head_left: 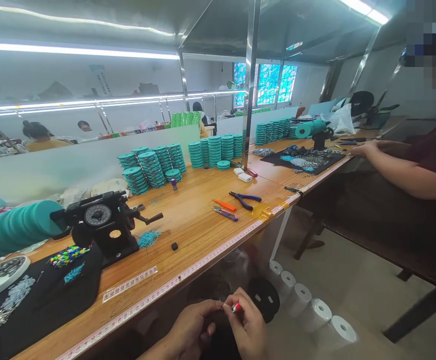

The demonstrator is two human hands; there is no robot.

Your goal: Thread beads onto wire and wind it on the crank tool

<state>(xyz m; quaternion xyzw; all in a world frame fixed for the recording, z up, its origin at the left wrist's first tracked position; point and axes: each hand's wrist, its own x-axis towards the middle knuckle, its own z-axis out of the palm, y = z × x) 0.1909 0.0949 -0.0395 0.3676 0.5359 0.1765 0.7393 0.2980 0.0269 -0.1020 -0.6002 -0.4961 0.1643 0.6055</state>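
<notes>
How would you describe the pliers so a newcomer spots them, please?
On the long wooden table, find the white blocks at the foot of the nearest metal post. Nearer the front edge, the pliers lie beside an orange tool and small snips; they are the largest, with two dark blue handles spread apart.

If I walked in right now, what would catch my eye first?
Probably the stacks of teal spools along the back of the wooden table. At left, a black cranked machine stands beside a row of teal rolls. At bottom centre, the left hand and right hand come close together, the right pinching a small red-and-white item.
</notes>
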